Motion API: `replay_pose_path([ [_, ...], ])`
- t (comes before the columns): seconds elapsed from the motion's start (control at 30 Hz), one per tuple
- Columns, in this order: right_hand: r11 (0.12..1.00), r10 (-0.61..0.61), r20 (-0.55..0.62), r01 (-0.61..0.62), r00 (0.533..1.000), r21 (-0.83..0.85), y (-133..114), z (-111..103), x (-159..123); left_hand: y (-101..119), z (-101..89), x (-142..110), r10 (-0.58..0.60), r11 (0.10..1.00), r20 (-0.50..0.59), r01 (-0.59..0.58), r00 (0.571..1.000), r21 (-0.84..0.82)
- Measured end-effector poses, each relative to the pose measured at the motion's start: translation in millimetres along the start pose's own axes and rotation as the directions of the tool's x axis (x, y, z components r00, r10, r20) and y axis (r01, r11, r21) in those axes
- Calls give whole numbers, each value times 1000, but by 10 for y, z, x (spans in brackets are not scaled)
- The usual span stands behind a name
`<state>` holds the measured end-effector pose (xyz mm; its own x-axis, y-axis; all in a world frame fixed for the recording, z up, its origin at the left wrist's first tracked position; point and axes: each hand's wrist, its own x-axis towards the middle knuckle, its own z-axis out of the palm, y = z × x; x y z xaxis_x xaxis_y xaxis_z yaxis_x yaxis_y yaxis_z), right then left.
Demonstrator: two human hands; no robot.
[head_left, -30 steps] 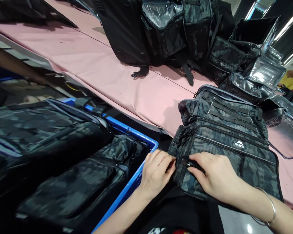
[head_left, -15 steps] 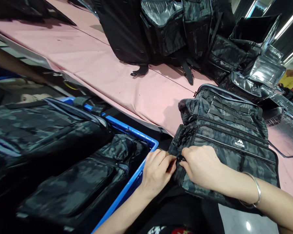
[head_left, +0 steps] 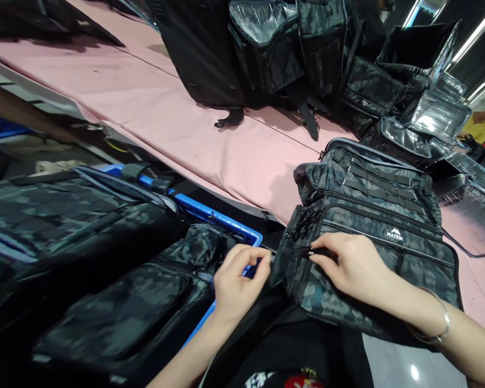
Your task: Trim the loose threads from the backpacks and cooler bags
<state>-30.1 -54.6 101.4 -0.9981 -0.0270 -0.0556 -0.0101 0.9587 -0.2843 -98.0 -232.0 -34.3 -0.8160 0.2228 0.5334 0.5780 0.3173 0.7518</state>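
A dark camouflage backpack [head_left: 375, 258] with a white MATEIN logo lies before me at the table's edge. My right hand [head_left: 353, 264], wearing a silver bangle, is closed over its front. Between thumb and fingers it grips a small black tool [head_left: 305, 251] with a slim tip, pointing left at the zippered side; its exact kind is unclear. My left hand [head_left: 238, 277] is off to the left, thumb and forefinger pinched together near the backpack's side pocket [head_left: 285, 253]. Anything in that pinch is too small to make out.
At left, a blue crate [head_left: 234, 226] holds more camouflage backpacks [head_left: 117, 307]. Across the pink-covered table [head_left: 226, 156] stand black bags [head_left: 202, 59] and open silver-lined bags [head_left: 440, 116]. Someone in a yellow top [head_left: 477, 126] is at far right.
My hands, close together at the backpack's side before, have come apart. The left has drawn away to the left; the right has shifted slightly right, and the black tool in it now shows.
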Motion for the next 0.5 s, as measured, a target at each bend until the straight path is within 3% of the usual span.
replay_pose_path([
  [0.13,971,106,-189,-61,976,233,276,-134,-334,-219,-146,-31,-168,985,93,171,981,-30],
  [0.2,940,213,-221,-137,952,312,409,-180,-544,-342,-184,-93,-165,975,206,191,964,-113],
  [0.27,898,334,-258,-223,907,378,544,-198,-771,-445,-192,-175,-95,958,394,191,914,-212],
  [0.33,837,455,-301,-287,838,466,679,-191,-1004,-519,-162,-259,6,966,561,140,828,-216],
  [0.4,736,575,-323,-303,751,605,795,-171,-1224,-557,-90,-319,65,992,628,19,775,-126],
  [0.5,535,742,-315,-240,591,810,920,-153,-1482,-532,59,-298,124,989,586,-147,800,-9],
])
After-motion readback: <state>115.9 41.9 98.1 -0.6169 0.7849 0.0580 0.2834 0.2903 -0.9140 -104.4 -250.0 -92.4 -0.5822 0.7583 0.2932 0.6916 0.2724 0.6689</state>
